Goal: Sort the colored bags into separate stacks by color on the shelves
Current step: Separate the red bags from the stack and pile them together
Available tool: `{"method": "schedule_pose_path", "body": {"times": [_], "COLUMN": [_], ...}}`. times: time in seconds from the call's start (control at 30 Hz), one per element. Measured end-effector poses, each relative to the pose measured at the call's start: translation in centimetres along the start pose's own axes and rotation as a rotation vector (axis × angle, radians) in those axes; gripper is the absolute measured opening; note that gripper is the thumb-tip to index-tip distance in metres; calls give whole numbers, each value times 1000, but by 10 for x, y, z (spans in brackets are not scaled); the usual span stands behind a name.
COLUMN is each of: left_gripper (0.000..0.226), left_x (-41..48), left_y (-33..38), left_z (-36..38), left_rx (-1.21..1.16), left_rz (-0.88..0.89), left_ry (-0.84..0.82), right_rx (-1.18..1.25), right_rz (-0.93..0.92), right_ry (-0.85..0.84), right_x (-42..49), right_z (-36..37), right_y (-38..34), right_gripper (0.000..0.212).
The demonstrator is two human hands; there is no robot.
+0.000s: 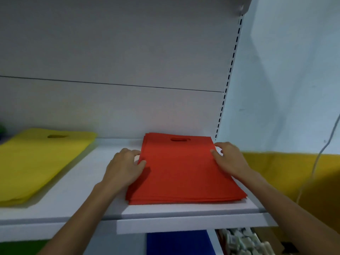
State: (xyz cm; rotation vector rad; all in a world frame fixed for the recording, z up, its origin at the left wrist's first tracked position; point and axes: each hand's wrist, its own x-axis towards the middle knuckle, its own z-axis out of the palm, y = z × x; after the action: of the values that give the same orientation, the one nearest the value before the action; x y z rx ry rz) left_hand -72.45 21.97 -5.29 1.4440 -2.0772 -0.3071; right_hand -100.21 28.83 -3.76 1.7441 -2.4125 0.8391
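Head view, the only view. The red bags [184, 172] lie in a flat stack on the right part of the white shelf [82, 181]. The handle cutout faces the back panel and the near edge sits close to the shelf's front lip. The layers are slightly fanned at the front corners.

The left hand [123, 168] is at the stack's left edge, about halfway back. Its thumb lies on the top bag and its fingers [132, 152] are curled against the side of the stack, gripping that edge. The right hand [230, 161] is at the right edge, a bit further back. Its thumb is on top and its fingers [219, 144] are curled round the side, gripping too. Can't tell whether any fingertips reach under the stack. The stack sits between the two hands.

The yellow bags [40, 162] lie in their own stack at the left end of the same shelf, well apart from the red one. On the shelf below, blue bags [178, 242] sit under the red stack, with something green [18, 247] at far left and blurred small packets [242, 242] at right. A slotted upright [230, 70] runs up the right of the back panel, and a cable [312, 172] hangs on the wall beside it.
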Motion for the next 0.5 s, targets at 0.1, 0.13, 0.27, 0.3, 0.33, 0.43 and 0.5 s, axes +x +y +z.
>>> {"method": "schedule_pose_path", "body": {"times": [0.1,0.13,0.27,0.3,0.33,0.43,0.5], "left_gripper": [42,43,40,39,37,34,33], "left_x": [-13,-19,-46,-56,-68,-106,-133], "left_y": [-18,-27,-73,-90,-107,-164,-204], "left_z": [-21,-31,-86,-104,-122,-176,-212], "left_rx": [-24,-33,-12,5,23,73,92], "left_rz": [3,-7,-58,-77,-100,-199,-264], "left_ry": [99,135,259,296,331,397,433], "right_rx": [58,85,191,221,255,352,398], "right_rz": [-134,-180,-356,-409,-457,-585,-663], "right_ry": [76,86,61,42,24,-45,-80], "right_x": [2,2,-1,-4,-7,-27,-45], "right_z": [-5,-2,25,35,46,76,98], "right_y": [-37,-54,-142,-172,-203,-298,-358], "right_gripper": [40,39,39,40,40,40,40]}}
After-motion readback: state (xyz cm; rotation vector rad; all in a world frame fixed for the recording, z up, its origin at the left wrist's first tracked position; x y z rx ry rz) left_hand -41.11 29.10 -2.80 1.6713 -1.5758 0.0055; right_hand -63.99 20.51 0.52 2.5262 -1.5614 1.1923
